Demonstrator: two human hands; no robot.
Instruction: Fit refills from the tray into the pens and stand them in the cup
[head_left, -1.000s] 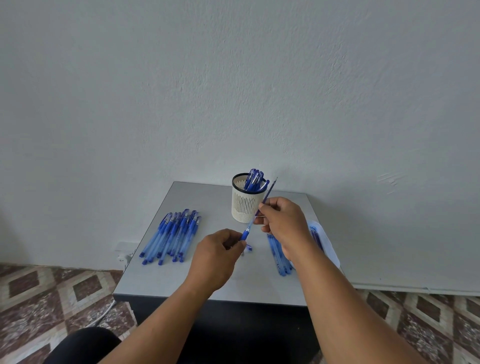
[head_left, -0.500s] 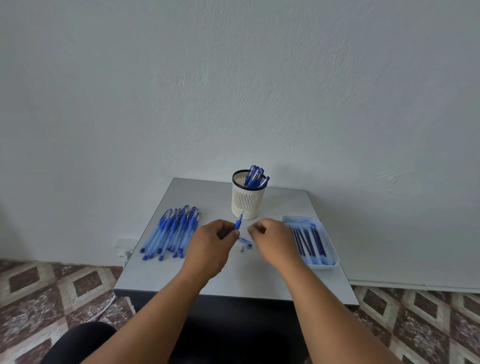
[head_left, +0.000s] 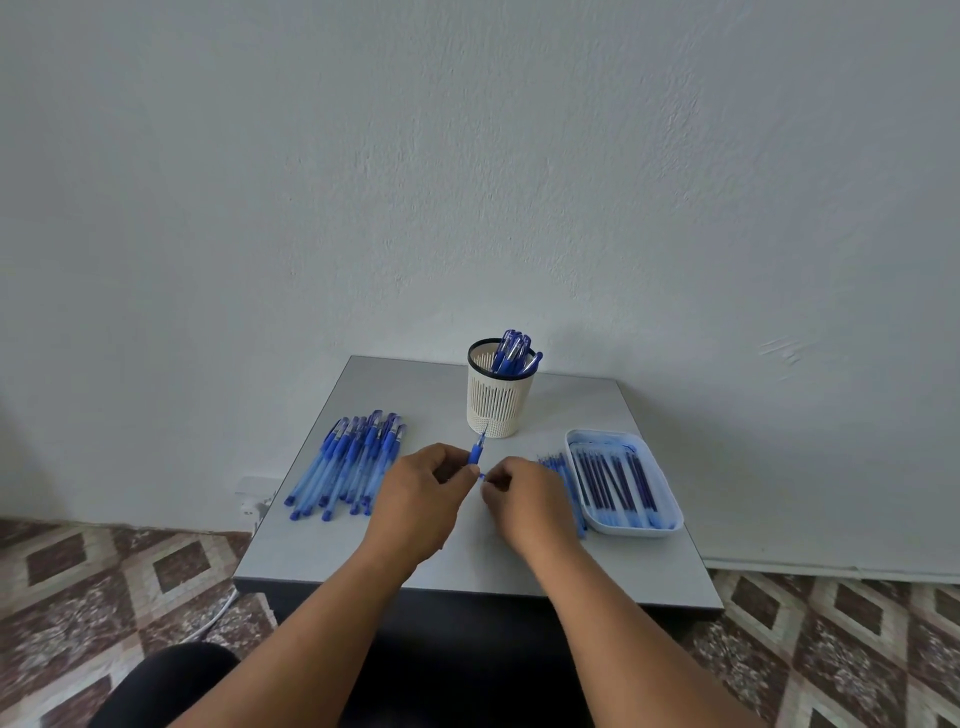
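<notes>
Wall (head_left: 467, 182): pale, rough plaster.
Floor (head_left: 78, 582): brown-and-cream diamond tiles.
Table (head_left: 467, 561): small, grey, against wall.

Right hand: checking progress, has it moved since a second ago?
Yes. The right hand has dropped from beside the cup rim to the table, left of the tray.

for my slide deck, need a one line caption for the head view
Left hand holds a blue pen tip-up, right hand beside it, before a cream slotted cup.
</notes>
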